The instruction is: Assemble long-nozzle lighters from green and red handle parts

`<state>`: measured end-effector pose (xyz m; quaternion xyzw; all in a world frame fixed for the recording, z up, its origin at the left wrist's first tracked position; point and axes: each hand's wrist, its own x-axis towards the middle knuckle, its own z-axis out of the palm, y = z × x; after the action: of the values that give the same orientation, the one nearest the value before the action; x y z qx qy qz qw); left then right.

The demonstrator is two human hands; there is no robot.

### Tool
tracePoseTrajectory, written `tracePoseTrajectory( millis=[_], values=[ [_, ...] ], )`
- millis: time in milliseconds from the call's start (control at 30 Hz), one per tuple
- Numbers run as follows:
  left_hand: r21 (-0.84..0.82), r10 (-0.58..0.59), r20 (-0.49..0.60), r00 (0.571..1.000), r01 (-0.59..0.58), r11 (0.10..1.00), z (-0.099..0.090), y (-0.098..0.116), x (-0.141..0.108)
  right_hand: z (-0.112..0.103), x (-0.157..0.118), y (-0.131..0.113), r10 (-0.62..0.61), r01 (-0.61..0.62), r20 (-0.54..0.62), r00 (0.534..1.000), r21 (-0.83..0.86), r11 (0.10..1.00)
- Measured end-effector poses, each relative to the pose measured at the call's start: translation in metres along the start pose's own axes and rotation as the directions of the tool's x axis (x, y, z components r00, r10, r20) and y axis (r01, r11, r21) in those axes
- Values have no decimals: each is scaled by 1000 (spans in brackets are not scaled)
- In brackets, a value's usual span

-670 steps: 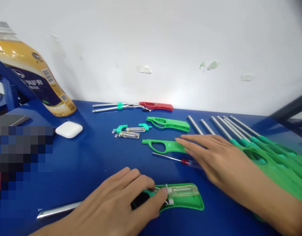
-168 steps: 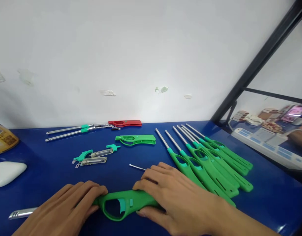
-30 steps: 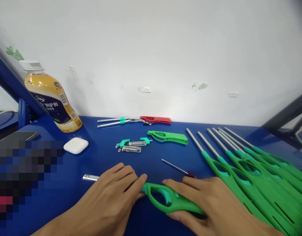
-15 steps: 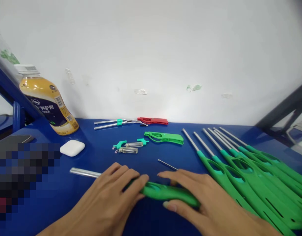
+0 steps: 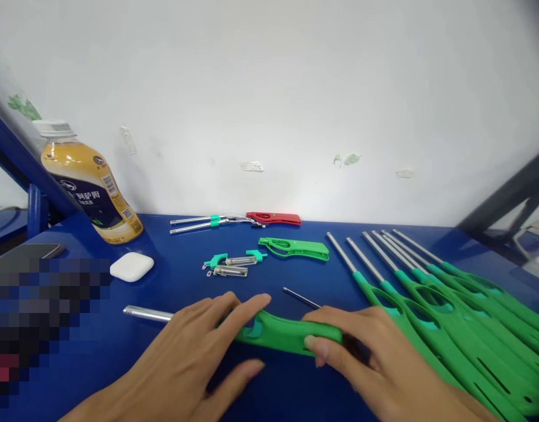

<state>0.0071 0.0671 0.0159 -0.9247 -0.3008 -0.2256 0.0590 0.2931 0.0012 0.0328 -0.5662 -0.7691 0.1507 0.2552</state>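
Note:
A green long-nosed lighter (image 5: 282, 334) lies across in front of me, its metal tube (image 5: 146, 314) pointing left. My right hand (image 5: 361, 351) pinches the end of its handle between thumb and fingers. Over the front part of the lighter rests my left hand (image 5: 199, 351), index finger stretched out and thumb held apart from the handle; the undersides of its other fingers are hidden. Just beyond the right hand lies a thin screwdriver-like metal rod (image 5: 300, 297), its near end covered by the hand.
Several green lighters (image 5: 463, 328) lie fanned out at right. Farther back are an open green handle shell (image 5: 296, 249), clear fuel tanks with teal parts (image 5: 232, 270), a red handle shell (image 5: 273, 218) and metal tubes (image 5: 194, 227). A bottle (image 5: 91, 187) and white case (image 5: 132, 266) stand left.
The lighter has turned so more of its handle side shows. My left thumb has come away from it, and my right hand has closed on the handle's end.

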Motion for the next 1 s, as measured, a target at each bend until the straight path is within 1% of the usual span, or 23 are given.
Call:
tracePoseTrajectory(
  millis=[100,133,200,267,333,400,467,567,633,700,767,867,933,1000],
  values=[
    [3,37,59,998,-37,999,4,1,2,1,1,-3,55,-61,75,996,71,996],
    [-12,34,76,997,-33,999,6,0,2,1,2,-3,63,-72,98,993,93,993],
    [-51,26,108,994,-21,998,7,-1,4,0,4,-2,71,-83,105,992,114,990],
    [-88,17,126,992,-6,996,8,-3,6,-2,6,1,72,-75,50,996,64,995],
    [-108,12,133,991,3,994,8,-5,6,-6,9,8,70,-71,-45,997,-31,997],
    [-106,12,127,992,1,994,8,-7,6,-8,12,15,77,-89,-103,992,-111,990],
    [-99,13,129,992,0,995,8,-8,5,-8,13,21,83,-103,-117,990,-170,980],
    [-95,10,154,988,5,995,9,-6,1,-4,13,27,64,-89,-106,992,-246,965],
    [-91,-10,124,992,21,996,8,-2,-1,0,12,28,42,-69,-99,994,-288,955],
    [-93,-54,53,997,59,994,8,-2,-1,3,11,30,19,-48,-92,996,-324,945],
    [-93,-114,-13,993,112,989,7,-8,3,4,10,31,-8,-21,-81,997,-352,936],
    [-57,-210,-61,976,206,977,5,-30,14,3,10,33,-56,24,-70,996,-388,921],
    [-32,-262,-62,963,261,965,4,-47,20,2,9,35,-85,48,-72,994,-411,910],
    [-21,-296,-51,954,295,955,5,-59,23,3,9,36,-109,67,-73,991,-433,899]
  ],
)
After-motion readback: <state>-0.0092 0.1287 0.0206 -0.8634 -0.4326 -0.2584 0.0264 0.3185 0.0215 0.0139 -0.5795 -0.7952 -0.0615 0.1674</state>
